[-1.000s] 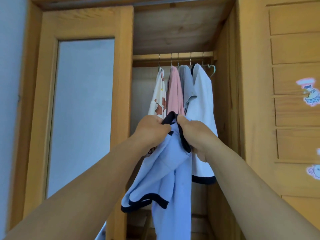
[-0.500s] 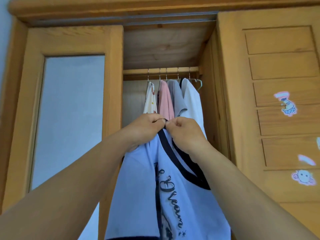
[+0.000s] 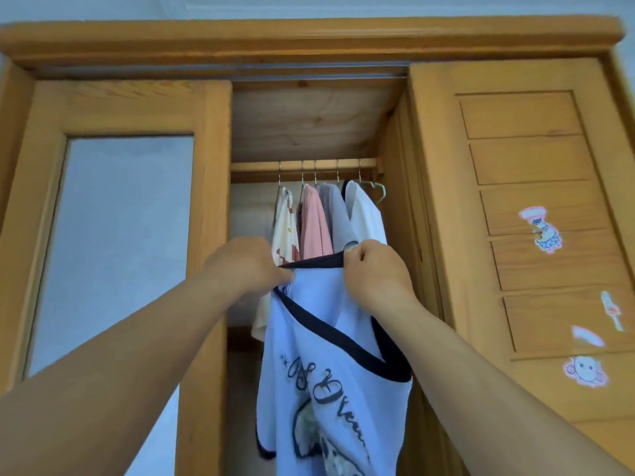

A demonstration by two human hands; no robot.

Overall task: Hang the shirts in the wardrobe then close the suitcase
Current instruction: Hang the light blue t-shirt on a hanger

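Both arms are raised in front of the open wardrobe (image 3: 309,46). The left hand (image 3: 247,266) and the right hand (image 3: 374,273) are each closed in a fist on the dark collar band of a light blue T-shirt (image 3: 323,383), pulling that band taut between them at about the height of the hanging clothes' lower halves. The shirt hangs down from the two fists, its printed front with dark script lettering facing out, its dark-trimmed neckline sagging in a loop below the right hand.

Behind the hands, inside the wardrobe, a wooden rail (image 3: 302,165) carries a row of hangers. From left to right hang a cream patterned shirt (image 3: 285,228), a pink shirt (image 3: 314,225), a grey shirt (image 3: 335,214) and a white shirt (image 3: 366,214), close together and touching. Just right of the white one, a pale green hanger (image 3: 379,194) sticks out bare.

To the left stands a sliding door with a frosted glass panel (image 3: 113,242). To the right, the panelled wooden door (image 3: 536,207) bears several cartoon stickers (image 3: 544,231).
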